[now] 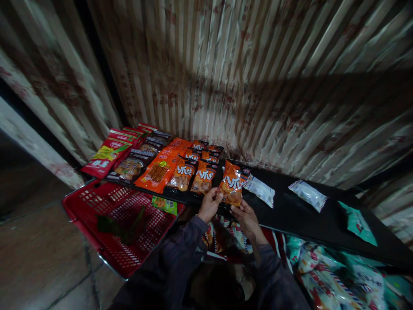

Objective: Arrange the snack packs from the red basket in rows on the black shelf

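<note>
An orange and black snack bag (pixel 232 183) is held upright at the front edge of the black shelf (pixel 280 215). My left hand (pixel 209 205) pinches its lower left corner between thumb and fingers. At the lower right corner, my right hand (pixel 245 216) grips the same bag. Just left of it, similar orange snack bags (pixel 204 175) stand in two short rows. A white and blue packet (pixel 260 189) lies close to the right of the held bag.
Red bags (pixel 111 150), dark snack bags (pixel 129 168) and long orange packets (pixel 158 172) fill the shelf's left end. Another white packet (pixel 308 194) and a teal packet (pixel 357 223) lie further right. Below are a red basket (pixel 112 258) and a pile of bags (pixel 335 275). Corrugated sheeting (pixel 209 77) rises behind.
</note>
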Demonstrator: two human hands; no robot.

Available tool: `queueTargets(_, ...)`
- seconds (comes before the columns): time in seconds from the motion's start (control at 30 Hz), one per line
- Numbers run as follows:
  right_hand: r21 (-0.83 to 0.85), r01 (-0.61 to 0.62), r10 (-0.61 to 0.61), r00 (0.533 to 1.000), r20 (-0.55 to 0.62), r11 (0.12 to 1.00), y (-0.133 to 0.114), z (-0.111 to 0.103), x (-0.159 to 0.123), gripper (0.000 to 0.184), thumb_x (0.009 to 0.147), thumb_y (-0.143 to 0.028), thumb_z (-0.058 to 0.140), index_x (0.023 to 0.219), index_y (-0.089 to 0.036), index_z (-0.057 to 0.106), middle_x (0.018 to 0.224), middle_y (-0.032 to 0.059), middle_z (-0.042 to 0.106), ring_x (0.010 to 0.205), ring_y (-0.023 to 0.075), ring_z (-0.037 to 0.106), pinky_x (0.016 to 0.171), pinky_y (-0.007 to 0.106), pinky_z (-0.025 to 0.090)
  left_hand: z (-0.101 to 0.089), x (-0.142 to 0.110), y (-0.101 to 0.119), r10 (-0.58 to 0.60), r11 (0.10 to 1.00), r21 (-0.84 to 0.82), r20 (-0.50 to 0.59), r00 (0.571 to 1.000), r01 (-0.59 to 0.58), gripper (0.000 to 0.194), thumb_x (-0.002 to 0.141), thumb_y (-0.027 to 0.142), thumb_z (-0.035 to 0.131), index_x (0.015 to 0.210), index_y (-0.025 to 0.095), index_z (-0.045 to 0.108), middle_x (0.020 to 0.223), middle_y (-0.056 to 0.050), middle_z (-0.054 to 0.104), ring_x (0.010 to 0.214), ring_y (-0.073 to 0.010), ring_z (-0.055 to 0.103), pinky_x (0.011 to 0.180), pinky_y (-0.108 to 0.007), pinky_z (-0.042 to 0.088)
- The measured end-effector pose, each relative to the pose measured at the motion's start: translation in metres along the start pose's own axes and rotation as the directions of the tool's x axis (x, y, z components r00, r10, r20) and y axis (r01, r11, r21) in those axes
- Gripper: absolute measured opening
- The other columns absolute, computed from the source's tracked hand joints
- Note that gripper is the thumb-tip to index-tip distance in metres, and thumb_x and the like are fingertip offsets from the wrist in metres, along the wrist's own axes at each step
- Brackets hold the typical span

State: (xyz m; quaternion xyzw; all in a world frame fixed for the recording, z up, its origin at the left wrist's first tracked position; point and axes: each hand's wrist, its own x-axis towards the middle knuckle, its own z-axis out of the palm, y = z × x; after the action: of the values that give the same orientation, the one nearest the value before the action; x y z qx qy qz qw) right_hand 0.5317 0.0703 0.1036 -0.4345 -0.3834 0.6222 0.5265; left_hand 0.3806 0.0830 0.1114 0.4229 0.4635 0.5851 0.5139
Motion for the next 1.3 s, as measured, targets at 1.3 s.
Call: queueTargets(1.3,-0.552,0.213,-0.21,0.975,0.07,0.806,0.058,0.083,0.011,0.034,0.075,-0.043,0.067,0.102,-0.023,0.069,0.102,0.0049,0.076,0.098,0.0251,0.069,0.092,0.041,0.053,-0.093,-0.015,0.015,0.227,0.703,0.705,-0.092,0.97,-0.097,0.062,0.086,0.031,0.056,0.143,0.01,0.042,0.145,-0.021,0.05,0.137,-0.0293,0.047,0.112,-0.044,0.04)
